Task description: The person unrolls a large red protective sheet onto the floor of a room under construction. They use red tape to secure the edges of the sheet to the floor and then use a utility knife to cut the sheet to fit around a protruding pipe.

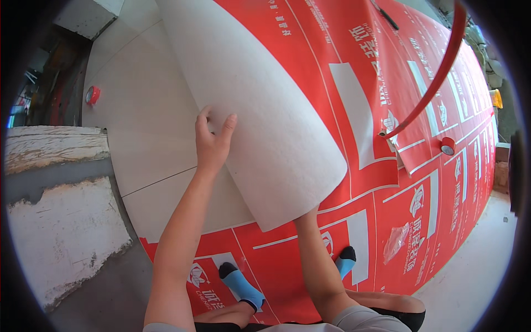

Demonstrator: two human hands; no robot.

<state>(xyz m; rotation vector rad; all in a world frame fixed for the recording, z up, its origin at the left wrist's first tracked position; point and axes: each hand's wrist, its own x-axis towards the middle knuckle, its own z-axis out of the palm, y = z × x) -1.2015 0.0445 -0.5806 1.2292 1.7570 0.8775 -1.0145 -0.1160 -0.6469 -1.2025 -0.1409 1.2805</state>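
A large red floor protection sheet [310,50] lies turned back on itself, its white underside [260,110] facing up in a broad curved flap. My left hand [213,144] rests against the flap's left side, thumb and fingers apart, beside the bare tiles. From the near end, my right forearm reaches under the flap; the right hand itself is hidden there. More red printed sheet [282,271] lies beneath my feet, which wear blue socks with black toes.
A red tape roll [93,95] sits on the pale tiles [138,105] at left; another tape roll [447,146] lies at right. A red curved strip [437,83] arches over the sheet. Clear crumpled plastic [396,243], a black-handled tool [387,17] and broken wall edges [61,232] are also around.
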